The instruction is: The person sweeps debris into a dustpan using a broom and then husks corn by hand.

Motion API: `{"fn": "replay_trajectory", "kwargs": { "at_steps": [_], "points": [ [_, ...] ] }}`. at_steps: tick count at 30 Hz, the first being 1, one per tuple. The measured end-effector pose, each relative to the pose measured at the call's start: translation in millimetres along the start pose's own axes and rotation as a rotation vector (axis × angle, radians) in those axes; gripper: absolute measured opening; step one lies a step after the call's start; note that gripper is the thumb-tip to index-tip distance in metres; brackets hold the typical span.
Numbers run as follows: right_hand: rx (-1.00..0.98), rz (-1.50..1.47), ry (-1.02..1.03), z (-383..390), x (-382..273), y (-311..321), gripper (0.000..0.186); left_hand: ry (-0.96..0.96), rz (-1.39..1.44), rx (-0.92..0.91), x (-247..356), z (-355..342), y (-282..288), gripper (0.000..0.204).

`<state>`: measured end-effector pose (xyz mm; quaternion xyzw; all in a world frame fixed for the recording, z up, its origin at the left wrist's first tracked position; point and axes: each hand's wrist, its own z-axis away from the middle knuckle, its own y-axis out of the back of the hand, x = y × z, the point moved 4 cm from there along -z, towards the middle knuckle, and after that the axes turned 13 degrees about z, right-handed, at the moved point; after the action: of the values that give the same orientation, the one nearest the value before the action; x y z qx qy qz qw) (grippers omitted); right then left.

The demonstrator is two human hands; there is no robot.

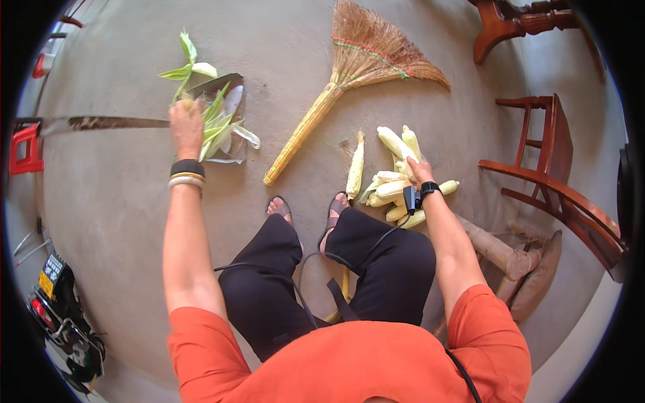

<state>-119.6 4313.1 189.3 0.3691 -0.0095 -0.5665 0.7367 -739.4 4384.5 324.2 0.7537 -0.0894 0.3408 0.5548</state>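
Observation:
On the left, my left hand (187,127) is curled closed at the edge of a dustpan (232,82). Green and white corn husks (216,127) and a pale tuft show at its fingers, slightly blurred. My right hand (422,173) grips a peeled ear of corn (398,144) at the pile on the right. Several other peeled ears (392,190) lie beneath and around it. Apart from the pile, one ear (355,168) with silk at its tip lies nearer the middle. More green husk (189,50) lies on the floor beyond the dustpan.
A straw broom (316,121) lies across the middle of the floor. Wooden chairs (554,134) stand on the right, beside a brown cushion-like object (537,279). At far left are a red stool (27,149) and a motorbike's rear (57,316). A black cable (269,272) crosses my lap.

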Motion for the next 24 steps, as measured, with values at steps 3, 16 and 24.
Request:
{"fn": "replay_trajectory", "kwargs": {
  "at_steps": [3, 16, 24],
  "points": [
    [0.415, 0.564, -0.091, -53, 87, 58, 0.05, 0.167, -0.103, -0.082, -3, -12, -42, 0.079],
    [-0.305, 0.806, 0.063, 16, 1, -143, 0.079, 0.175, -0.064, -0.026, -55, 15, -34, 0.066],
    [-0.506, 0.279, 0.159, 32, -1, -141, 0.065, -0.047, 0.214, -0.201, 18, 33, -52, 0.035]
  ]
}}
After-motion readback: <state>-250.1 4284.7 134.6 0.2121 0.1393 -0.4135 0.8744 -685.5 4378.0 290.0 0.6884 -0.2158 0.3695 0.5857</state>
